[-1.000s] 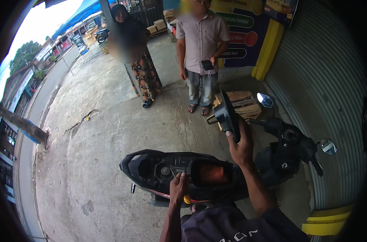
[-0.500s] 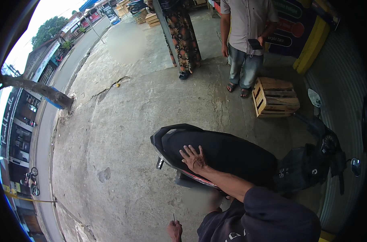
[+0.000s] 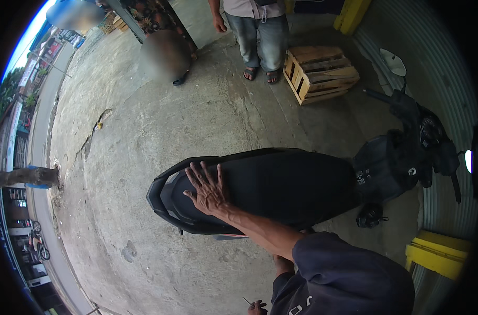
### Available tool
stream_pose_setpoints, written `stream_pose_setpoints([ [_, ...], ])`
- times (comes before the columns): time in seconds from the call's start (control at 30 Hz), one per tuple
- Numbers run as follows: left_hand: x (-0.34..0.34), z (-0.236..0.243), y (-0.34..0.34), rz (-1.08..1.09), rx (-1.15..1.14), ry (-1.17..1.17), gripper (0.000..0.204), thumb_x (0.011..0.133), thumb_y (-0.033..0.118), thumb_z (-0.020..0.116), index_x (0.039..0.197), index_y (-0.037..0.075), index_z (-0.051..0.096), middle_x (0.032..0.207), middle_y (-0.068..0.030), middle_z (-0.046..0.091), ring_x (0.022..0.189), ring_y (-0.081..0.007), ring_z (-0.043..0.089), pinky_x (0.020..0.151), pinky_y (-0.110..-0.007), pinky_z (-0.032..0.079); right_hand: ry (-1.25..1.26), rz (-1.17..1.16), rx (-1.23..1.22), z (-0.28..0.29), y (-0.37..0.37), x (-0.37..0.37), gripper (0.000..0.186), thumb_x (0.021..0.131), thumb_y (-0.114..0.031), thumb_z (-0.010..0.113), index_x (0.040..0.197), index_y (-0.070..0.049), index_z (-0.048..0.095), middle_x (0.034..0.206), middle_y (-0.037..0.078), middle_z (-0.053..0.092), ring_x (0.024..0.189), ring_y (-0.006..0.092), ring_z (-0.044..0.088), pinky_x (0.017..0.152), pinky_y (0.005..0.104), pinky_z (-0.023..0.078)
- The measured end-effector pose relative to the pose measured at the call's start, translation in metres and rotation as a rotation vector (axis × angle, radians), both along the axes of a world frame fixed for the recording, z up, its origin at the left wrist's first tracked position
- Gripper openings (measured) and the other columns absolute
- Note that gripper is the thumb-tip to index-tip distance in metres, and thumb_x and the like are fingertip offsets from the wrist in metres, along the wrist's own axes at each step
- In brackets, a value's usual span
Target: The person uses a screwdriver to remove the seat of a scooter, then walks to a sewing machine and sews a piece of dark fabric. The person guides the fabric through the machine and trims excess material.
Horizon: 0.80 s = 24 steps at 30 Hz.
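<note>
My right hand [image 3: 210,191] lies palm down, fingers spread, on the rear of the black seat [image 3: 286,184] of a scooter [image 3: 386,168]. The seat is down and covers the top of the body. Low at the bottom edge, my left hand [image 3: 257,307] is closed round a thin metal tool [image 3: 248,302], away from the seat.
A wooden crate [image 3: 320,76] sits beyond the scooter, near a standing person [image 3: 257,37] and a second person [image 3: 163,26] in a patterned skirt. A corrugated shutter [image 3: 444,89] and yellow bar [image 3: 436,254] flank the right; a tree trunk [image 3: 26,178] stands left, beside the road.
A second ago my right hand held a black piece up and the storage compartment showed open. The seat now covers it, my right hand flat on top. My left hand has moved down, away from the scooter.
</note>
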<state>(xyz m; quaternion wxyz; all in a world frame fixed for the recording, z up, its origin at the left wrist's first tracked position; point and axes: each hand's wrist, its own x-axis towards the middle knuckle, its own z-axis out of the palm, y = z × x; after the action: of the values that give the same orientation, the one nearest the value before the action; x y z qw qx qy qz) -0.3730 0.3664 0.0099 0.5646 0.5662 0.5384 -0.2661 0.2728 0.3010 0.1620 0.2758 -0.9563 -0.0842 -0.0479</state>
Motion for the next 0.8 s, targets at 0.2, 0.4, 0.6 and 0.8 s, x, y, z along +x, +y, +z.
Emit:
stream_pose_setpoints([
  [0.2,-0.006,0.035,0.052,-0.236,0.009,0.168,0.051,0.104,0.046,0.048,0.130,0.008,0.069,0.122,-0.0172,0.068,0.093,-0.0269,0.057,0.082,-0.042,0.045,0.245,0.092,-0.026,-0.059,-0.041,-0.017,0.076,0.110,-0.063,0.028,0.169,-0.015,0.027,0.177,0.011,0.024,0.163,0.0344,0.018,0.131,0.0607,0.007],
  [0.4,0.103,-0.006,0.125,-0.116,-0.041,-0.091,0.037,0.104,0.031,0.058,0.119,0.000,0.072,0.107,-0.0209,0.077,0.052,-0.0199,0.058,0.047,-0.034,0.048,0.429,-0.339,-0.117,-0.095,-0.284,-0.064,0.071,0.110,-0.062,0.031,0.163,-0.015,0.043,0.170,0.012,0.038,0.161,0.0338,0.025,0.131,0.0580,0.010],
  [0.6,0.235,-0.013,0.132,-0.352,-0.025,-0.164,0.034,0.103,0.027,0.061,0.124,0.001,0.069,0.108,-0.0225,0.077,0.045,-0.0152,0.049,0.040,-0.030,0.037,0.516,-1.011,0.156,-0.134,-0.451,-0.118,0.070,0.104,-0.066,0.044,0.148,-0.014,0.061,0.154,0.014,0.056,0.149,0.0367,0.042,0.121,0.0654,0.030],
  [0.8,0.255,0.007,0.111,-0.434,-0.011,-0.213,0.032,0.107,0.031,0.060,0.120,0.003,0.071,0.103,-0.0188,0.077,0.047,-0.0130,0.050,0.038,-0.029,0.036,0.378,-1.326,0.196,-0.134,-0.446,-0.126,0.063,0.101,-0.064,0.053,0.143,-0.018,0.065,0.148,0.013,0.060,0.142,0.0388,0.048,0.112,0.0747,0.033],
])
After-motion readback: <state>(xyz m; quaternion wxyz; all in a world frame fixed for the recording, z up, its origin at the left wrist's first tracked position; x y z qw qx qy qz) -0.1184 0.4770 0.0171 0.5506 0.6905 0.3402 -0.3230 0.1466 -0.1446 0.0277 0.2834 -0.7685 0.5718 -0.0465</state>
